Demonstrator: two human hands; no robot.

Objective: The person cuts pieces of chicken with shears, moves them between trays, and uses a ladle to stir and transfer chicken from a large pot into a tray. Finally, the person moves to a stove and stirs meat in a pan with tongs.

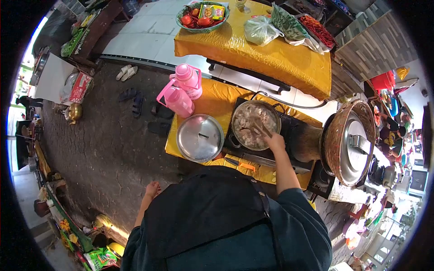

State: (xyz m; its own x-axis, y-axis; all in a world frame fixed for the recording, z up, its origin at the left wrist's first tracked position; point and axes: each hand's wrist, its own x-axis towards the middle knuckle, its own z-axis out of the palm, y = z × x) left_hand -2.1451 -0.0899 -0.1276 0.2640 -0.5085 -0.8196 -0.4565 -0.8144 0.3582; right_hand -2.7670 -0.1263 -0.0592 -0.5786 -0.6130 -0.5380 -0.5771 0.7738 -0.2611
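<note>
My right hand (274,141) reaches over a steel pot (254,124) full of pale chunks in broth and grips a wooden utensil (261,128) whose end dips into the food. The pot sits on a black gas stove (296,131) on a yellow-covered table (216,101). Its round steel lid (200,137) lies flat to the left of the pot. My left hand (152,190) hangs low at my side, away from the table, fingers loosely curled, holding nothing that I can see. My dark apron fills the bottom of the view.
Two pink jugs (182,89) stand at the table's back left. A knife with an orange handle (241,165) lies at the front edge. A large lidded clay pot (350,142) stands to the right. A second yellow table (253,47) behind holds a bowl of tomatoes (201,17) and bagged vegetables. Sandals lie on the floor.
</note>
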